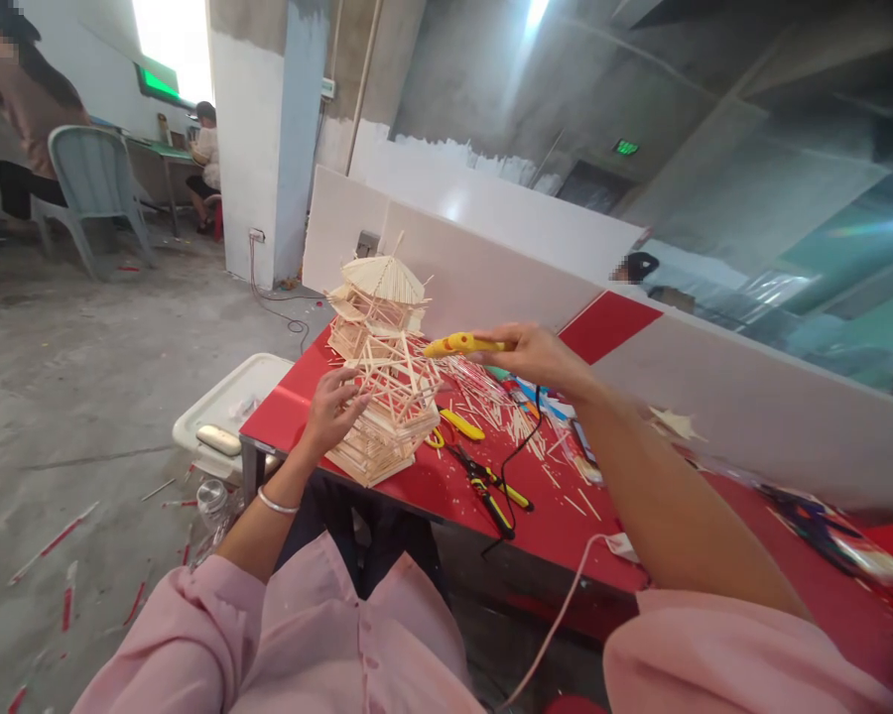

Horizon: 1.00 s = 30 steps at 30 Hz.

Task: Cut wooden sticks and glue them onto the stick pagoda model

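A pagoda model (394, 436) built of thin wooden sticks stands at the left end of the red table (283, 407), an open lattice showing in its nearer part. My left hand (332, 407) is at the model's left side, its bent fingers on the sticks of the upper edge. In my right hand (540, 355) is a yellow hot glue gun (457, 345), its nose pointing left, close to the lattice. A black cord (517, 451) hangs below that hand. Behind the nearer lattice rises a tiered part with a pointed stick roof (385, 280).
Pliers (483, 486) and a yellow-handled tool (461, 424) lie right of the model. Loose sticks (483, 389) cover the table behind them. A white partition (476, 268) borders the far side. A pale bin (227, 407) stands left; other people sit farther back.
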{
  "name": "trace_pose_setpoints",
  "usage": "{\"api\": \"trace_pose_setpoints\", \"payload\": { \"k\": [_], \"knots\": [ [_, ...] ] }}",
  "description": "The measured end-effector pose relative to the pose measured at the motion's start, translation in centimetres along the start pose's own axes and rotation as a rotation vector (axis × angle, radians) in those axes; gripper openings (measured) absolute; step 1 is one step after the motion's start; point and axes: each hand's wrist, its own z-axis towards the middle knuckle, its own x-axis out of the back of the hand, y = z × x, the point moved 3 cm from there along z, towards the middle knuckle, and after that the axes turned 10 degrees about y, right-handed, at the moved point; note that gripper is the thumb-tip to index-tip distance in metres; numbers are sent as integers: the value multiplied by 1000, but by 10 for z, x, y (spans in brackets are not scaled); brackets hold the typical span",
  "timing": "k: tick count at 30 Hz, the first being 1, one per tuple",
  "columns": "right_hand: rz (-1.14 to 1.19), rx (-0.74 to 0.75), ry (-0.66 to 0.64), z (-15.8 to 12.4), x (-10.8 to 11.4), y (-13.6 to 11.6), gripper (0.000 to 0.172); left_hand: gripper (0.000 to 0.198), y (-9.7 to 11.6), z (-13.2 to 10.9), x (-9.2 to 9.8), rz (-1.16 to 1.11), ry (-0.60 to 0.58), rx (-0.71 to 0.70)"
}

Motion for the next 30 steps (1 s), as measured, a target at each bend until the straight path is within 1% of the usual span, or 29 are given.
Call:
{"api": "trace_pose_setpoints", "payload": {
  "k": [7, 12, 15, 18, 22, 24, 27, 29, 30],
  "knots": [
    [-12, 14, 35, -9, 6, 2, 56, 26, 0, 1, 1, 13, -34, 3],
    [64, 57, -17, -7, -10, 12, 53, 25, -1, 0, 0, -1, -1, -16],
    [31, 87, 0, -4, -14, 17, 49, 22, -1, 0, 0, 2, -4, -19],
    [-37, 72, 11, -7, -11, 15, 48, 21, 0, 0, 0, -8, -3, -22],
    [-86, 62, -7, -14, -3, 7, 53, 23, -1, -1, 0, -1, -8, -8],
    [-80, 25, 22, -14, 0, 5, 56, 24, -1, -2, -1, 3, -5, -2],
    [20, -15, 138, -8, -1, 3, 60, 26, -2, -2, -1, -1, 4, -5],
    [111, -15, 187, 0, -9, -1, 61, 27, -2, -2, -2, 3, 5, 0],
    [141, -8, 187, 4, -14, -5, 60, 27, -2, -2, -2, 6, 7, 4]
  ]
}}
